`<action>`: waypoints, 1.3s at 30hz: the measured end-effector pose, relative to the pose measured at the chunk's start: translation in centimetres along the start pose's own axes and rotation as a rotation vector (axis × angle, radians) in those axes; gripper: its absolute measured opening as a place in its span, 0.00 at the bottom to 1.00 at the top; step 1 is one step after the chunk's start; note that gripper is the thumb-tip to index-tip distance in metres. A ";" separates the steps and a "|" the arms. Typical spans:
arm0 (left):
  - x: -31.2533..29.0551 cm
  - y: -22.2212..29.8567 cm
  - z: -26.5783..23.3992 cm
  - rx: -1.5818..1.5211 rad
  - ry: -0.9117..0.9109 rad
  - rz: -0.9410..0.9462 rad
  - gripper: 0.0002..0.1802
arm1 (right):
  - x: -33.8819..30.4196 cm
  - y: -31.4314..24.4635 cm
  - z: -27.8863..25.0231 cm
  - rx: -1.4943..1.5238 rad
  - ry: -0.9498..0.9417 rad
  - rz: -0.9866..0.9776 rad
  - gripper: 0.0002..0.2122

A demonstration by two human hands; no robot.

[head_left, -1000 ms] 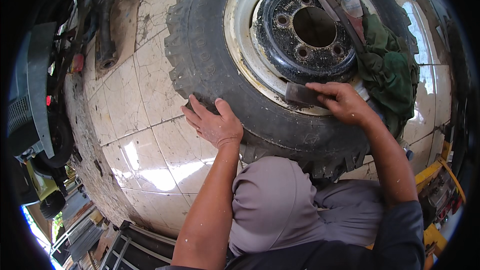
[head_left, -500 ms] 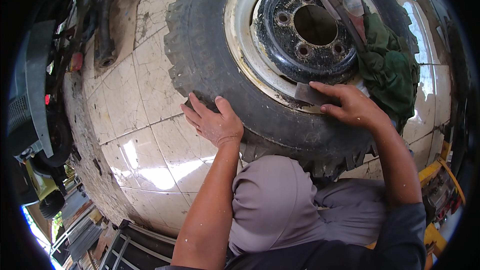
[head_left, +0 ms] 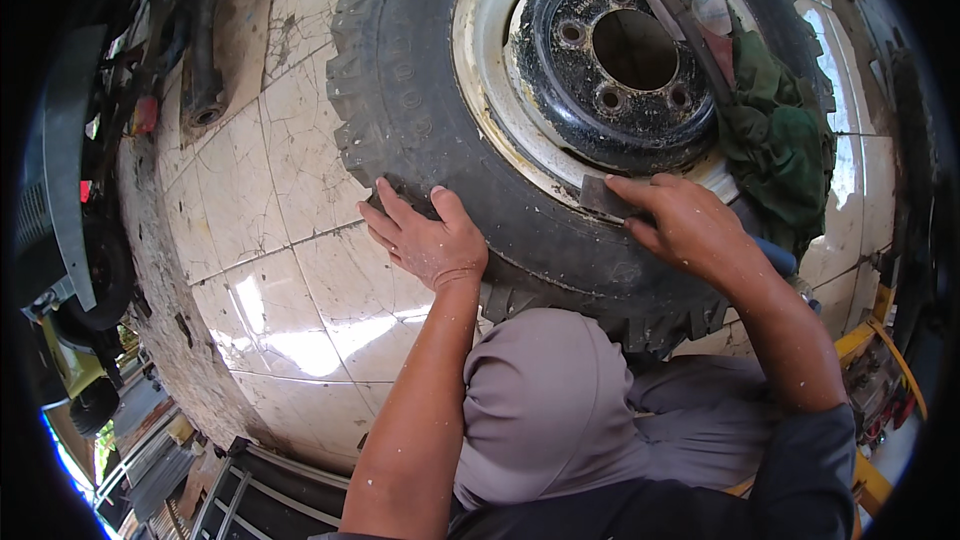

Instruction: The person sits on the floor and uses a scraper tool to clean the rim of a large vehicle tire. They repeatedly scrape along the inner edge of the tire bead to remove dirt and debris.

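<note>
A large knobbly tyre lies flat on the floor, mounted on a wheel rim with worn whitish paint and a black centre disc. My left hand rests on the tyre's near-left edge, fingers spread, holding nothing. In my right hand is a small grey piece of sandpaper, pinched between fingers and thumb and pressed against the rim's near edge. A dark green cloth drapes over the tyre's right side, next to a long curved dark bar lying across the rim.
Cracked pale tiles surround the wheel. A rusty metal part lies at the far left on cardboard. At the right stands a yellow metal frame; a blue cylindrical thing shows beside my right forearm.
My right hand has slid a little left and down along the rim with the sandpaper, uncovering the blue thing. My left hand stays in place on the tyre.
</note>
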State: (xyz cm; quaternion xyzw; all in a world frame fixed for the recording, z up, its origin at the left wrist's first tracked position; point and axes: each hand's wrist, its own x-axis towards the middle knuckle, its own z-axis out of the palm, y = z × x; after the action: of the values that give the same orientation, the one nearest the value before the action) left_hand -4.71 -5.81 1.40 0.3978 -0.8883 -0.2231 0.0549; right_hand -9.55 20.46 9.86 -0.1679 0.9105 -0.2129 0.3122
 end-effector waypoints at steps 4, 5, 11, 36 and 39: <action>-0.1 0.3 -0.2 0.004 0.003 -0.007 0.43 | 0.1 1.2 1.8 0.099 0.046 -0.028 0.24; -0.3 0.4 -0.3 0.002 -0.006 -0.016 0.43 | 0.3 1.2 2.2 0.135 0.059 -0.028 0.24; 0.1 0.3 -0.5 0.011 -0.005 -0.016 0.43 | 0.7 0.6 2.8 0.197 0.210 -0.023 0.24; 0.0 0.4 -0.5 0.042 -0.021 -0.039 0.43 | -2.3 -1.3 2.4 -0.072 0.246 0.066 0.25; 0.0 0.7 -0.4 0.025 -0.037 -0.053 0.43 | -2.2 -0.7 2.5 -0.097 0.219 0.041 0.26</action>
State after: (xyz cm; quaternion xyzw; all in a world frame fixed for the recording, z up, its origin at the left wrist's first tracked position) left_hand -5.08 -5.50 2.10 0.4178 -0.8809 -0.2207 0.0274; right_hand -6.22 20.12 9.55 -0.1400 0.9516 -0.1793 0.2065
